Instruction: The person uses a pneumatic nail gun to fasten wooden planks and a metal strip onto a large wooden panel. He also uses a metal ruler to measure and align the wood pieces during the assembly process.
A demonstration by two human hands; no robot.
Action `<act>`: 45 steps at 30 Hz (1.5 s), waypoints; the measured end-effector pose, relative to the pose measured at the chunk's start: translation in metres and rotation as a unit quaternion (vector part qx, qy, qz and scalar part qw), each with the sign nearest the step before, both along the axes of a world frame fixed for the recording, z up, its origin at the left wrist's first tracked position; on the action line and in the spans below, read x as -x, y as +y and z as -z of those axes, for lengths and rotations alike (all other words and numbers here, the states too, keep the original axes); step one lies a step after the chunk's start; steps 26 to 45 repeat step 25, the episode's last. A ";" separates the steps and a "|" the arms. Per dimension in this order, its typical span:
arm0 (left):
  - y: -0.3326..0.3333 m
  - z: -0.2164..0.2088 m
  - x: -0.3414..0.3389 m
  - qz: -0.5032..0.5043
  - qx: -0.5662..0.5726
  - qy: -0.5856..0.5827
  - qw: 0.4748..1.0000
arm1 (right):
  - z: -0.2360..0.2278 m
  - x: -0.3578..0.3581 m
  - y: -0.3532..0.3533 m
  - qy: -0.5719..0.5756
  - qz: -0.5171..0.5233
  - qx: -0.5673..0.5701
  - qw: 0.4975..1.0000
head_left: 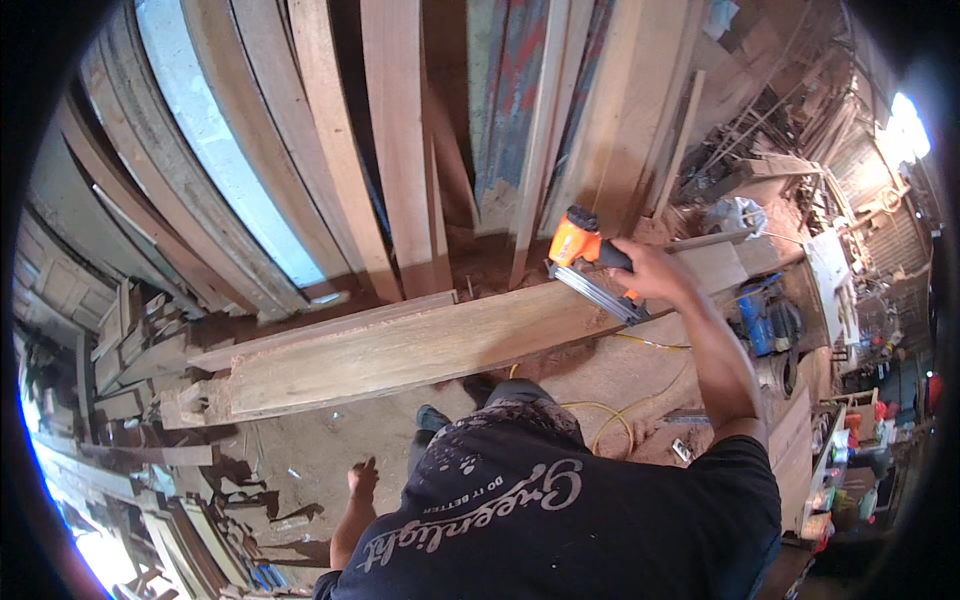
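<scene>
My right hand (648, 272) is wrapped around the black grip of an orange nail gun (573, 243). Its long grey magazine lies slantwise above a wide wooden plank (420, 352), toward the plank's right part; whether its nose touches the wood I cannot tell. Running across in front of me, the plank has a cut, stepped end at the left. A narrower board (330, 328) lies along its far side. Lower left, away from the plank, my left hand (362, 480) hangs with fingers curled; anything inside is hidden.
Tall boards (395, 130) lean in a row beyond the plank. A yellow hose (628, 432) loops over the dusty floor. A blue machine (757, 318) sits at right, near scrap wood (790, 165). Wood offcuts (125, 345) are piled at left.
</scene>
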State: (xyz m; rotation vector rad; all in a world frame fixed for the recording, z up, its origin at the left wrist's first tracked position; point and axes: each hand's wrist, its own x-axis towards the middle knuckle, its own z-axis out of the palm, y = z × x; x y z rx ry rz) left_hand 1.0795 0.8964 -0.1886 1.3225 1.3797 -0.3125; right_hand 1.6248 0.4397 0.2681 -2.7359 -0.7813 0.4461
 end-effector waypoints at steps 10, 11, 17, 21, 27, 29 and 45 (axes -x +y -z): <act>0.017 0.001 0.009 0.015 -0.010 -0.014 1.000 | 0.134 0.099 0.010 -0.362 -0.100 0.045 0.926; 0.013 -0.005 -0.004 0.028 -0.010 -0.020 0.999 | 0.144 0.103 0.002 -0.373 -0.090 0.027 0.923; 0.003 -0.030 -0.052 0.138 -0.062 0.014 0.988 | 0.138 0.090 -0.062 -0.273 -0.103 0.053 0.955; 0.004 -0.008 -0.049 0.172 -0.096 0.002 0.980 | 0.140 0.070 -0.097 -0.211 -0.082 0.021 0.974; 0.002 0.005 -0.033 0.401 -0.160 0.037 0.901 | 0.151 0.057 -0.110 -0.194 -0.069 0.001 0.979; 0.002 0.005 -0.033 0.401 -0.160 0.037 0.901 | 0.151 0.057 -0.110 -0.194 -0.069 0.001 0.979; 0.002 0.005 -0.033 0.401 -0.160 0.037 0.901 | 0.151 0.057 -0.110 -0.194 -0.069 0.001 0.979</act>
